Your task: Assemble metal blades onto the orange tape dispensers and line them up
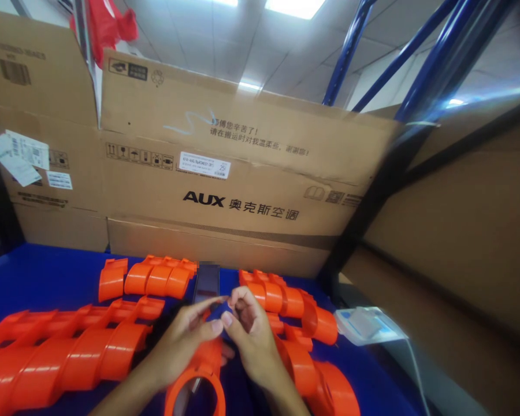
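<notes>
At lower centre, the left hand (182, 342) and right hand (252, 338) pinched shut on the orange plastic ring (198, 381), seemingly light, stiff, slick, best held by its rim.

We work under bright, even light from the ceiling panels (294, 7), which burn out to white and lay a soft sheen on the orange parts (47, 358) along the blue desk (39, 271). The print on the cardboard box (242, 208) reads sharp, yet the blue rack posts (433, 63) and the whole right side smear with motion blur and wide-lens stretch. Our left hand (186, 341) and right hand (249, 332) look slightly soft, with faint shadow beneath.
</notes>
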Available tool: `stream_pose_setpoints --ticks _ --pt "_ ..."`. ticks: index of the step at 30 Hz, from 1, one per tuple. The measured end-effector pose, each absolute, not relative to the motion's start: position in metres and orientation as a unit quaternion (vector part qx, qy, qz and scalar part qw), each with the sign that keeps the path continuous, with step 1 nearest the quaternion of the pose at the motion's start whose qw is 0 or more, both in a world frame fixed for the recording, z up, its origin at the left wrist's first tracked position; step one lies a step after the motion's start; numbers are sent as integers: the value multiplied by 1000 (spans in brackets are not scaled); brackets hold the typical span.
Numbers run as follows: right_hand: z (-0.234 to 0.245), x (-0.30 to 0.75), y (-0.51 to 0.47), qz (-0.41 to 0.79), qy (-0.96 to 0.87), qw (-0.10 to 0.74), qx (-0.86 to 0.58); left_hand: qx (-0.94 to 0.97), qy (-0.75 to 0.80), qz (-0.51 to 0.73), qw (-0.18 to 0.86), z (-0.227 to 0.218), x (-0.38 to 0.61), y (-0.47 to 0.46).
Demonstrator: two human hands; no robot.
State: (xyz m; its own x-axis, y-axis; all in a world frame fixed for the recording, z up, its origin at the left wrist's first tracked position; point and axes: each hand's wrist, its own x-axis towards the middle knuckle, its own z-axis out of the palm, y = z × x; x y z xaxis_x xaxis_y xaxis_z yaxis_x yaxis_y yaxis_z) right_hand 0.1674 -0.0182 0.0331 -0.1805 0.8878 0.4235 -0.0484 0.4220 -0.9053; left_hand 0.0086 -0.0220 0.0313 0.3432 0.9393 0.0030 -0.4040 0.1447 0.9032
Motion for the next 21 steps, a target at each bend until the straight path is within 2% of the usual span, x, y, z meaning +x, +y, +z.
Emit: stream_pose_setpoints --ticks 7,15,18,21 --pt "31 169 -18 457 -638 513 -348 445 307 517 663 27 8 -22" --pt "38 196 -9 236 -707 480 -462 403 286 509 705 15 2 -5" --pt "43 204 -19 183 -747 409 -491 336 256 543 726 20 -3 -2" --pt "52 206 -39 123 -787 281 -535 273 221 555 754 26 -9 0"
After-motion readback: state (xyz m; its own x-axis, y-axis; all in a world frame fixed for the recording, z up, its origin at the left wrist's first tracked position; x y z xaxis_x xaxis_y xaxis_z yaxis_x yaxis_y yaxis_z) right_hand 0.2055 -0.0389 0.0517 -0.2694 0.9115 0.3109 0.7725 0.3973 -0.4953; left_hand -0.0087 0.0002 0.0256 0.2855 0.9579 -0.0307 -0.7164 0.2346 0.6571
